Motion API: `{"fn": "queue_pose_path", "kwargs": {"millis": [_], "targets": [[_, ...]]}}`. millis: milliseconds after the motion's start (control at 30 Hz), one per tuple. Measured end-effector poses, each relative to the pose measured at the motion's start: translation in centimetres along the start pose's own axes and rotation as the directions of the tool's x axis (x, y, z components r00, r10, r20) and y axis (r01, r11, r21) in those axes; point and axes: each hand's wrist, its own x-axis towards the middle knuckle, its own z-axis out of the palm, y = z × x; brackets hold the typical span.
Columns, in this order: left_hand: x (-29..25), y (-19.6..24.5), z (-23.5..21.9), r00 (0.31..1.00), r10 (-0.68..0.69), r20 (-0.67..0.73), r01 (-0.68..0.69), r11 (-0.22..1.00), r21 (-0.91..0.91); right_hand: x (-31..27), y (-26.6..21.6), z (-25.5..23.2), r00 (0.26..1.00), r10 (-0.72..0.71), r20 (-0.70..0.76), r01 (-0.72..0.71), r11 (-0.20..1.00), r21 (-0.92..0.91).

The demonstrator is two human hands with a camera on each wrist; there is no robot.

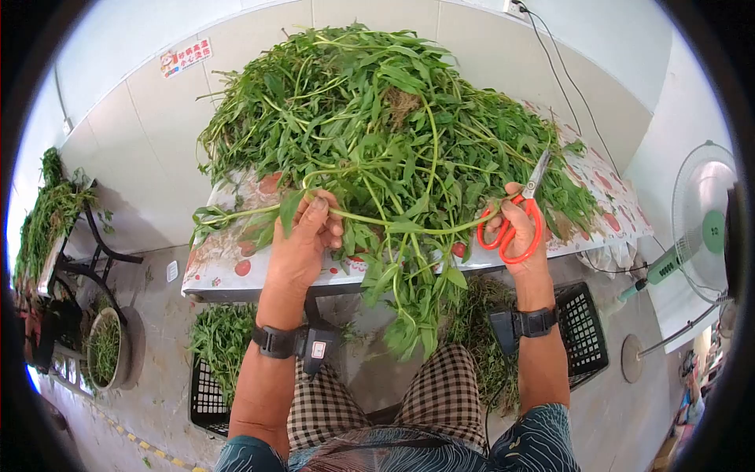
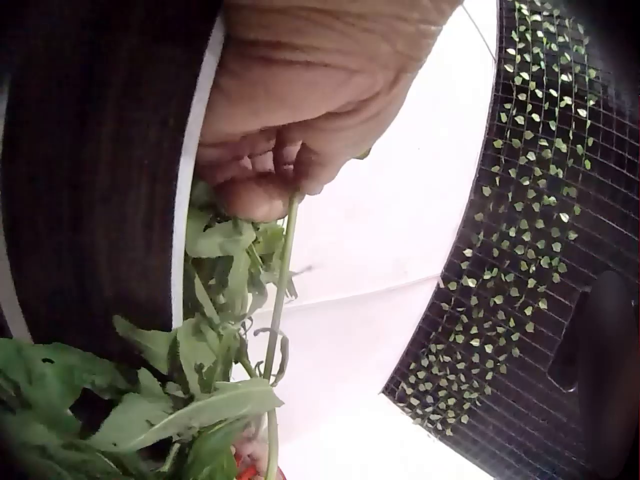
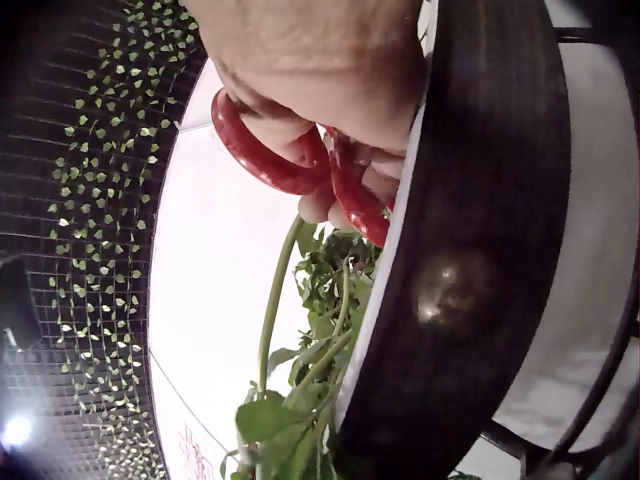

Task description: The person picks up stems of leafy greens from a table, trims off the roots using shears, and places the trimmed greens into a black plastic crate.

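Leafy stem spans the centre of the frame, seemingly held out to separate it from the heaped greens on the table, left hand pinching it, right hand gripping its end alongside scissors angled away.

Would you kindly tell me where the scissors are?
In the head view, the red-handled scissors are right of centre, held in the right hand, beside a green stem.

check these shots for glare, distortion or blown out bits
Head view: strong bowing of the tiled wall, black corners; left wrist view: pale background washed nearly white behind the stem; right wrist view: a glint on the wrist strap, a bright spot at lower left.
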Motion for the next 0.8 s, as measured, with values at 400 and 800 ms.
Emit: {"fn": "queue_pose_path", "kwargs": {"millis": [400, 800], "targets": [[-0.4, 0.5, 0.5, 0.986, -0.081, 0.143, 0.073, 0.996, 0.058, 0.0, 0.2, -0.6, 0.998, -0.016, 0.057, 0.012, 0.997, 0.071], [-0.2, 0.1, 0.1, 0.999, 0.005, 0.051, -0.004, 1.000, -0.010, -2.9, -2.6, 2.3, 0.989, 0.096, 0.114, -0.119, 0.969, 0.216]]}}
